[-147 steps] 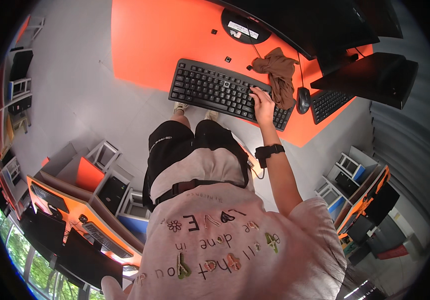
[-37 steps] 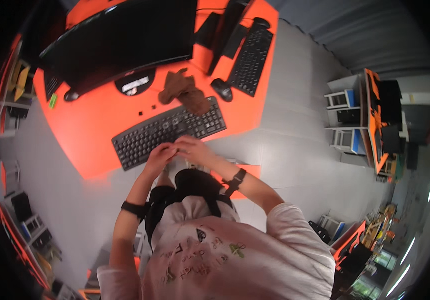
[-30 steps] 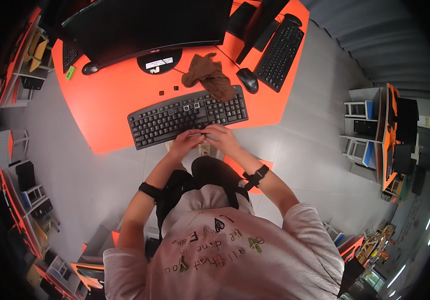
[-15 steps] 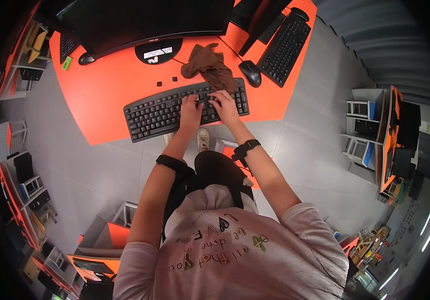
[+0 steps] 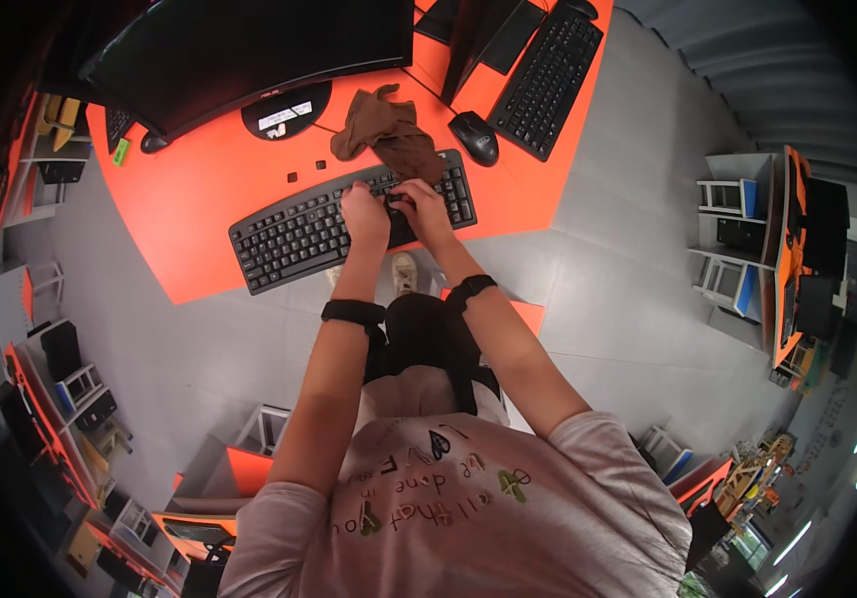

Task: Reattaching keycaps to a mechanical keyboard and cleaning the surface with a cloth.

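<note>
A black keyboard (image 5: pixel 294 244) lies at a slant along the near edge of the orange desk. Over its right-hand part, my left hand (image 5: pixel 366 212) is curled closed, its fingertips tucked down at the keys and partly hidden. Just right of it, my right hand (image 5: pixel 423 211) has thumb and forefinger brought together at a small dark piece, too small to name. The two hands almost meet. Behind the keyboard lie two small black keycaps, one nearer (image 5: pixel 292 176) and one farther (image 5: pixel 321 164). A crumpled brown cloth (image 5: pixel 386 130) touches the keyboard's far edge above my right hand.
A monitor (image 5: pixel 249 65) stands behind on its round base. To the right are a black mouse (image 5: pixel 474 138) and a second keyboard (image 5: pixel 548 85). The orange desk (image 5: pixel 179 219) ends close in front of my legs. Other desks with stools stand around the room.
My left hand's fingers have curled in, and the hands have come closer together over the keys. The whole view has shifted slightly, with the desk sliding left in it.
</note>
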A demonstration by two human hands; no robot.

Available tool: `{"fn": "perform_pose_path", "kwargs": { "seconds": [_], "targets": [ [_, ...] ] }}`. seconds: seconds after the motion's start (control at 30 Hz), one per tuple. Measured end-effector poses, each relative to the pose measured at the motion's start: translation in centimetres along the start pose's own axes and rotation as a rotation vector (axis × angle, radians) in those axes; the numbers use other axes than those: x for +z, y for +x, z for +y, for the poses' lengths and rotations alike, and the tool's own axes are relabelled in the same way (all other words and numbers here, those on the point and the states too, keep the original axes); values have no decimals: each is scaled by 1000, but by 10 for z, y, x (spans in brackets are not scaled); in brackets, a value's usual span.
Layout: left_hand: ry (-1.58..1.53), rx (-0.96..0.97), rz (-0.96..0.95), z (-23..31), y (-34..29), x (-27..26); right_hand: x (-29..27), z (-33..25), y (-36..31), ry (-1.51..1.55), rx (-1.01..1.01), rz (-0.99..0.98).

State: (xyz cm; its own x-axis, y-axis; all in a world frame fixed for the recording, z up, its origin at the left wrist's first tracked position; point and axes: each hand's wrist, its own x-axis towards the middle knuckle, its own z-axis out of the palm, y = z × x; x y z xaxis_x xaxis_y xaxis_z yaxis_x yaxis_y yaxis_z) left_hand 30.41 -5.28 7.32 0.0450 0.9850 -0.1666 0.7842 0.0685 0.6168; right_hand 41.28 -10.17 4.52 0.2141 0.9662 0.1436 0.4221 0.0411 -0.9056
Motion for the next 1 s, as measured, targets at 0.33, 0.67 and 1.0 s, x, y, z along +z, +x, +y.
{"fn": "perform_pose_path", "kwargs": {
  "seconds": [0.33,0.67,1.0],
  "targets": [
    [-69,-42,20,-14,15,0,-1,0,2,56,46,-1],
    [-67,-66,-32,-17,22,-3,1,6,-1,54,19,16],
    [2,-44,-30,-13,17,8,-2,3,2,36,45,-26]
  ]
}}
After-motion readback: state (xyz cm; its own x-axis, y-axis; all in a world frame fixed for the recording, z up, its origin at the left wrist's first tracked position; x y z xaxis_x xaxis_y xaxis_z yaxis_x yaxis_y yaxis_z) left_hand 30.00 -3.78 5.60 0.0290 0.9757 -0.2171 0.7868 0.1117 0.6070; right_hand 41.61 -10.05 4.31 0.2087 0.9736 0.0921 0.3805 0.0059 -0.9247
